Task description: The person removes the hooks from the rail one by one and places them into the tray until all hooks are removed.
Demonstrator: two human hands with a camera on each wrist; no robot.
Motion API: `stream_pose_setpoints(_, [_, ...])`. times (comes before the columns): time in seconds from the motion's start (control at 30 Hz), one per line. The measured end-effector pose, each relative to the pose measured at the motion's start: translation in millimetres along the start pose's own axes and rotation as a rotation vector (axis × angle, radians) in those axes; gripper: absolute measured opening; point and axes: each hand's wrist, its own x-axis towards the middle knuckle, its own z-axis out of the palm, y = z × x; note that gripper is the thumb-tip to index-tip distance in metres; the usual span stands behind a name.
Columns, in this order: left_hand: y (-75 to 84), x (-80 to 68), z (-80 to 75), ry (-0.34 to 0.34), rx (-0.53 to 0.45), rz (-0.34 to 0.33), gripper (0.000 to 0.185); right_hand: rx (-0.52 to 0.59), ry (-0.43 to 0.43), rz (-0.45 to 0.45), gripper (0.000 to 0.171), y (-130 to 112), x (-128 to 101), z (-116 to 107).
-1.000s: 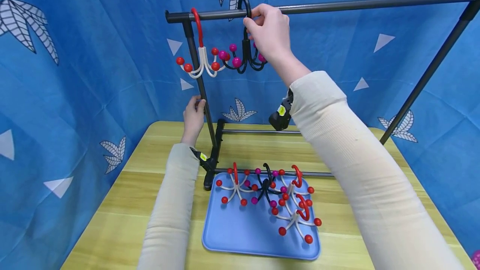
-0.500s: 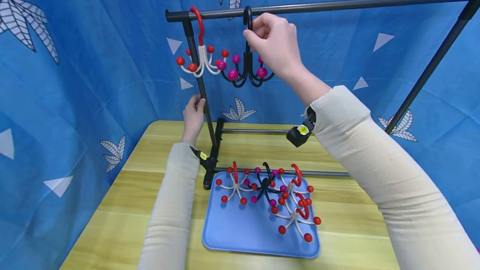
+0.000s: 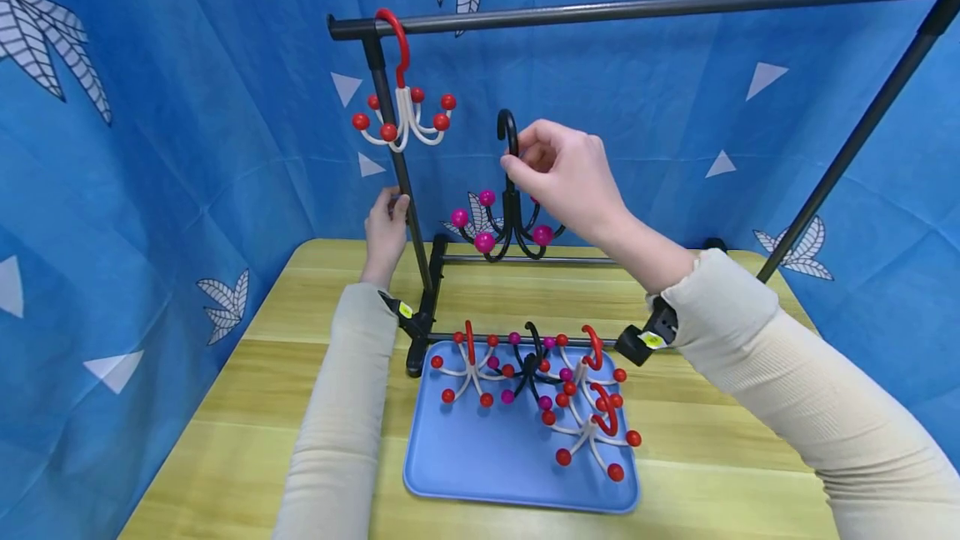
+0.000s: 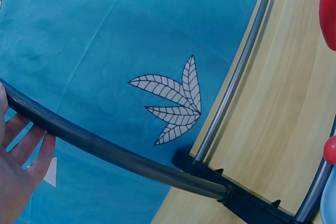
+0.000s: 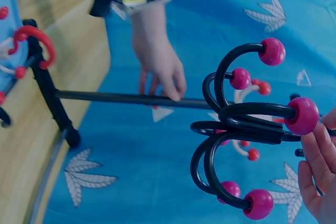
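My right hand (image 3: 566, 173) pinches the stem of a black multi-arm hook hanger (image 3: 512, 211) with magenta ball tips, held upright below the rail and apart from it. In the right wrist view its curved arms (image 5: 247, 111) fill the middle. With thumb and fingers on either side, my left hand (image 3: 386, 227) holds the left upright pole (image 4: 105, 145) of the black rack. A white hanger with a red hook and red balls (image 3: 405, 119) hangs on the top rail (image 3: 600, 13) at its left end.
A blue tray (image 3: 487, 461) on the wooden table (image 3: 247, 398) holds several more hangers: white-and-red ones (image 3: 592, 432) and a black one (image 3: 531, 363). The rack's lower bars (image 3: 532, 259) run behind the tray. A blue patterned curtain (image 3: 187, 107) surrounds the table.
The black hanger has come off the top rail. My right hand has lowered it, slightly rightward, to well below the rail. My left hand has stayed on the pole.
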Motion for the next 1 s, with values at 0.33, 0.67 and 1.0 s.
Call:
stream_pose_setpoints(0.33, [3.0, -2.1, -1.7, -0.007, -0.004, -0.02, 0.041, 0.115, -0.153, 0.102, 0.013, 12.5, -51.4, 6.6])
stream_pose_setpoints(0.67, [3.9, -3.1, -0.8, -0.002, 0.019, -0.023, 0.04, 0.123, -0.252, 0.156, 0.011, 22.5, -87.8, 11.9])
stream_pose_setpoints(1.0, [2.9, -2.0, 0.1, 0.001, 0.009, -0.029, 0.046, 0.06, -0.375, 0.121, 0.004, 29.3, -118.4, 18.5])
